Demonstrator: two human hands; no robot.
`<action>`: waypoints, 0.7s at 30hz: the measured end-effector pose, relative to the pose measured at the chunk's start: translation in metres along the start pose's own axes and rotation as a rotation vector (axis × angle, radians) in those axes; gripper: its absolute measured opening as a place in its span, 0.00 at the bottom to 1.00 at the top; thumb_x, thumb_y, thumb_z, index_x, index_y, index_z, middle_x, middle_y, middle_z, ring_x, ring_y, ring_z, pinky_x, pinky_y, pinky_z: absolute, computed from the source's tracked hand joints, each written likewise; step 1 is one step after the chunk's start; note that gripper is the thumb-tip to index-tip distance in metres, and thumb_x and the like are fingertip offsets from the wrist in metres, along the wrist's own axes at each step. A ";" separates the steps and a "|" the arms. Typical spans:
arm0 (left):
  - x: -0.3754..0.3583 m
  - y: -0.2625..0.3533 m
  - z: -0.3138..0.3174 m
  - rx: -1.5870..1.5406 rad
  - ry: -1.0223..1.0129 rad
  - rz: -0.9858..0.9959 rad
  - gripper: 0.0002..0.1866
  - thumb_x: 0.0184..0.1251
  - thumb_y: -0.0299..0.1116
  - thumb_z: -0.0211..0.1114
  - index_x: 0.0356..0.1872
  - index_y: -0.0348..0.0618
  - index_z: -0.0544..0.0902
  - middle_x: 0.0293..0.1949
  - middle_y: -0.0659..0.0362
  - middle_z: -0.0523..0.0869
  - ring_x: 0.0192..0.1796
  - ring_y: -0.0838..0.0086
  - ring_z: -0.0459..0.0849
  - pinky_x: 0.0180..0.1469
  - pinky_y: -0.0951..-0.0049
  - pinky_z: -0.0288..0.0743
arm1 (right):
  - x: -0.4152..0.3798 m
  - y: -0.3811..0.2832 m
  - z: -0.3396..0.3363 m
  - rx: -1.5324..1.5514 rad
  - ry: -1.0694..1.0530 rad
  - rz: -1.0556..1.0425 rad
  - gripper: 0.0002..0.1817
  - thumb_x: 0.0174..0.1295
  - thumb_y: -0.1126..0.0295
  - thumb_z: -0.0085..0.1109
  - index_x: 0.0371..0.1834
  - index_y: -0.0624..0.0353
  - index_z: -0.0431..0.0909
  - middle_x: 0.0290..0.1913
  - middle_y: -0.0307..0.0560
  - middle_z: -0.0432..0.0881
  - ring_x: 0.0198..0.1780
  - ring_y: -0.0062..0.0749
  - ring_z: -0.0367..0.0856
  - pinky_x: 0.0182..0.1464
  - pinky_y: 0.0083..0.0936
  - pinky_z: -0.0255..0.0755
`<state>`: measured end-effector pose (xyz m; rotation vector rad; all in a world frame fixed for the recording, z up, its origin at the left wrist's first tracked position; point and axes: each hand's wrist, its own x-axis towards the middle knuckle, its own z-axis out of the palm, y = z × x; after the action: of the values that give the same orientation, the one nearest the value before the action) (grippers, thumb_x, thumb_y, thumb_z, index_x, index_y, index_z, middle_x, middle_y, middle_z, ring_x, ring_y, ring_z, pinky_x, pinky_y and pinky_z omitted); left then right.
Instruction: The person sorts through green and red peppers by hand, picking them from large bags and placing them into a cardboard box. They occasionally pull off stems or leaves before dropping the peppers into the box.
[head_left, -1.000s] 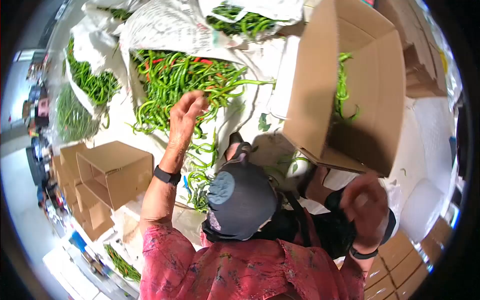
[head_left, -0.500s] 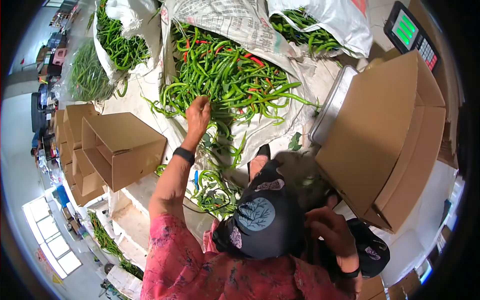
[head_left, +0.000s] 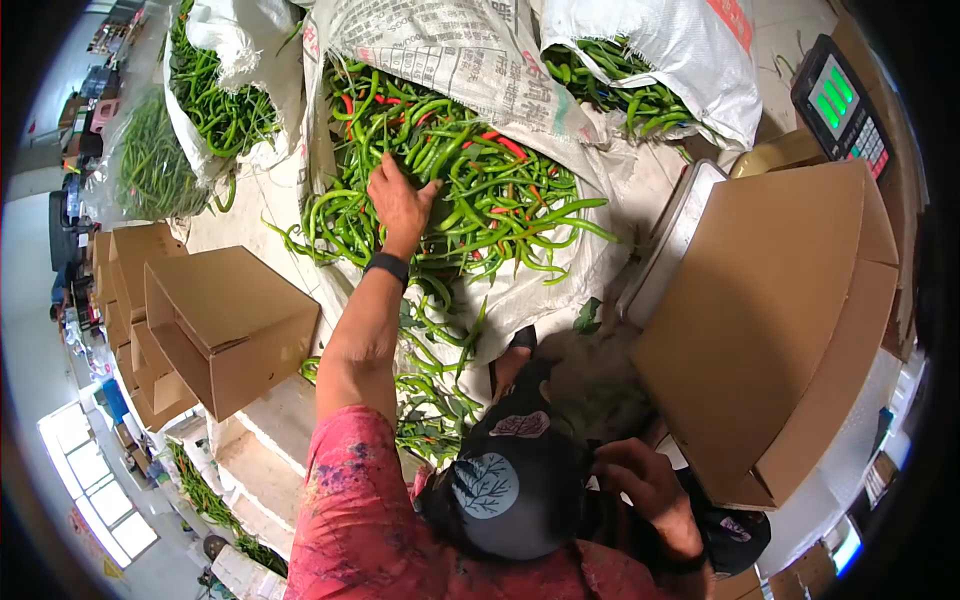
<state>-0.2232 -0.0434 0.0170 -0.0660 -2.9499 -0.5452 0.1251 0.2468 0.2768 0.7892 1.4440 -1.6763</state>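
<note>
Green peppers with a few red ones (head_left: 460,170) spill from the mouth of a large white woven sack (head_left: 440,45). My left hand (head_left: 402,205) rests on the left part of this pile, thumb and fingers spread apart, with no pepper seen lifted in it. A dark band circles that wrist. My right hand (head_left: 645,485) is low on the right, beside the dark printed cloth (head_left: 520,480) over my lap, its fingers curled; whether they hold anything is hidden.
Open cardboard boxes (head_left: 235,320) stand at the left, and a large one (head_left: 760,320) at the right beside a metal scale platform (head_left: 675,240) and its lit display (head_left: 835,95). More pepper sacks (head_left: 225,90) lie at the back. Loose peppers (head_left: 435,400) cover the floor below the pile.
My left hand has moved up and further onto the pile, and its fingers have spread. My right hand has shifted slightly left and down. The view has shifted a little.
</note>
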 end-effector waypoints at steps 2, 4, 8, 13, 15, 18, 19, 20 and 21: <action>-0.011 -0.012 -0.005 -0.245 0.041 0.144 0.47 0.45 0.39 0.80 0.66 0.35 0.63 0.57 0.41 0.72 0.59 0.48 0.71 0.63 0.56 0.66 | -0.001 -0.007 -0.001 0.011 0.017 0.010 0.16 0.67 0.70 0.57 0.54 0.67 0.76 0.44 0.47 0.85 0.42 0.24 0.82 0.47 0.23 0.75; -0.014 -0.034 -0.014 -0.154 0.084 0.179 0.46 0.46 0.38 0.80 0.66 0.34 0.64 0.57 0.40 0.72 0.60 0.48 0.70 0.64 0.56 0.66 | 0.003 -0.007 0.001 0.029 0.030 0.021 0.16 0.67 0.70 0.57 0.54 0.67 0.76 0.44 0.47 0.85 0.42 0.24 0.81 0.47 0.23 0.75; 0.014 -0.060 -0.021 -0.043 -0.004 -0.134 0.43 0.42 0.49 0.80 0.56 0.33 0.71 0.52 0.42 0.77 0.58 0.47 0.73 0.59 0.49 0.66 | 0.012 -0.002 0.002 0.038 0.035 0.057 0.16 0.67 0.69 0.58 0.54 0.67 0.76 0.44 0.48 0.85 0.41 0.24 0.81 0.46 0.24 0.75; 0.022 -0.049 -0.001 0.171 -0.259 0.073 0.37 0.44 0.48 0.76 0.53 0.35 0.73 0.44 0.42 0.81 0.50 0.46 0.78 0.52 0.50 0.69 | 0.014 -0.018 0.009 0.012 0.012 0.031 0.17 0.66 0.68 0.59 0.54 0.66 0.76 0.44 0.47 0.85 0.40 0.24 0.81 0.45 0.23 0.75; 0.022 -0.049 0.006 0.047 -0.270 -0.016 0.43 0.42 0.48 0.76 0.59 0.35 0.70 0.47 0.42 0.81 0.53 0.45 0.78 0.57 0.52 0.70 | 0.016 -0.021 0.008 -0.041 0.004 0.032 0.17 0.66 0.68 0.59 0.54 0.66 0.77 0.45 0.47 0.85 0.40 0.24 0.81 0.45 0.23 0.75; 0.020 -0.045 0.013 -0.080 -0.224 0.048 0.51 0.39 0.46 0.79 0.66 0.35 0.65 0.52 0.43 0.80 0.57 0.49 0.78 0.61 0.55 0.70 | 0.016 -0.024 0.009 -0.013 -0.011 0.038 0.16 0.66 0.68 0.59 0.53 0.65 0.77 0.45 0.48 0.85 0.41 0.24 0.81 0.46 0.24 0.74; 0.024 -0.054 0.019 -0.079 -0.225 0.045 0.51 0.39 0.46 0.79 0.66 0.35 0.65 0.52 0.43 0.80 0.57 0.49 0.78 0.61 0.55 0.70 | 0.016 -0.018 0.011 -0.013 -0.013 0.041 0.16 0.66 0.68 0.59 0.53 0.65 0.77 0.45 0.48 0.85 0.41 0.24 0.81 0.46 0.24 0.74; 0.032 -0.051 0.017 -0.312 -0.254 -0.062 0.52 0.38 0.45 0.81 0.67 0.34 0.65 0.53 0.45 0.81 0.56 0.54 0.79 0.60 0.58 0.72 | 0.017 -0.010 0.012 -0.024 -0.004 -0.023 0.16 0.66 0.68 0.59 0.54 0.65 0.77 0.45 0.48 0.85 0.42 0.24 0.81 0.46 0.24 0.74; 0.039 -0.043 0.017 -0.554 -0.278 -0.162 0.54 0.36 0.45 0.83 0.67 0.34 0.64 0.54 0.47 0.81 0.55 0.58 0.81 0.58 0.62 0.74 | 0.017 -0.006 0.011 -0.034 0.013 -0.091 0.16 0.66 0.68 0.59 0.54 0.65 0.77 0.45 0.48 0.85 0.43 0.24 0.81 0.47 0.23 0.74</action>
<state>-0.2668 -0.0769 -0.0079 0.0441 -2.9732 -1.4699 0.1119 0.2339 0.2669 0.7268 1.5342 -1.7122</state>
